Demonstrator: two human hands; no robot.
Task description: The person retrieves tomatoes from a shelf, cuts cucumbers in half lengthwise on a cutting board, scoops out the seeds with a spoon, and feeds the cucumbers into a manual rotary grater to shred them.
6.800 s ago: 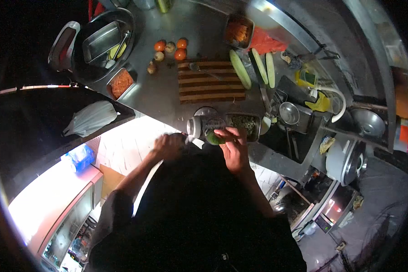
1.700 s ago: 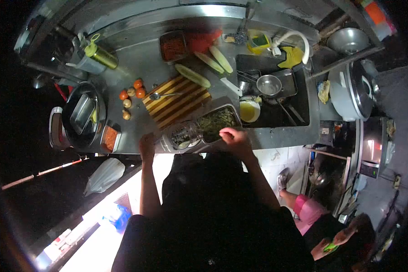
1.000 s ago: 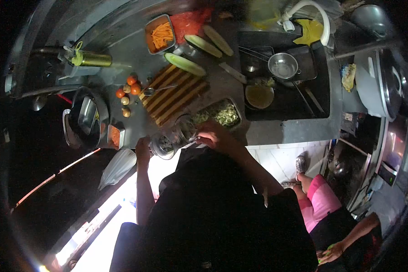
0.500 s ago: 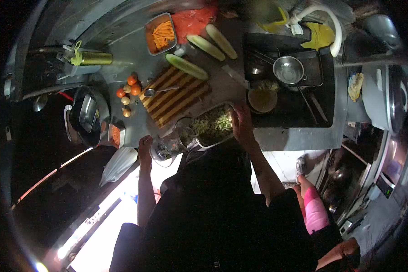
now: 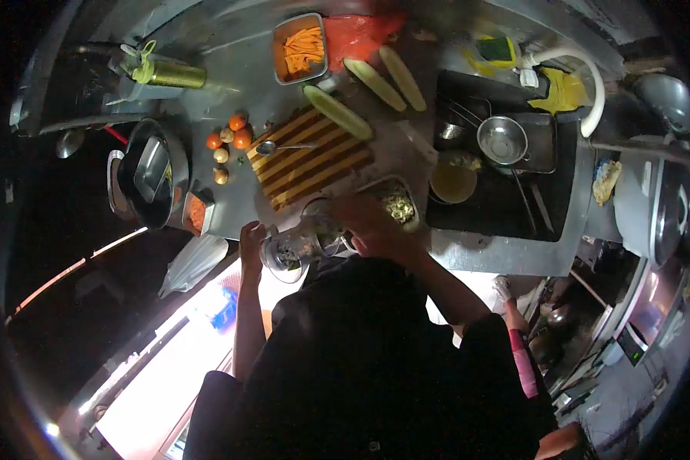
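Note:
A clear jar, like a blender jar (image 5: 290, 247), lies tilted on its side at the counter's front edge, with some green bits inside. My left hand (image 5: 251, 239) is closed around its left end. My right hand (image 5: 369, 228) is at the jar's other end, over the left part of a metal tray (image 5: 415, 218); its fingers are dark and blurred. Chopped pale-green vegetables (image 5: 397, 207) show in the tray's right part. Just behind is a striped wooden cutting board (image 5: 307, 165) with a spoon (image 5: 272, 147) on it.
Peeled cucumber-like vegetables (image 5: 376, 84) lie behind the board. A container of carrot strips (image 5: 303, 50) stands at the back; tomatoes and onions (image 5: 230, 138) sit left. The dark sink (image 5: 506, 203) at right holds a strainer (image 5: 502, 139) and bowl. Another person's leg (image 5: 521, 360) shows lower right.
My right hand has moved left from the tray's right edge to the jar's end. My left hand stays at the jar. The view has shifted slightly.

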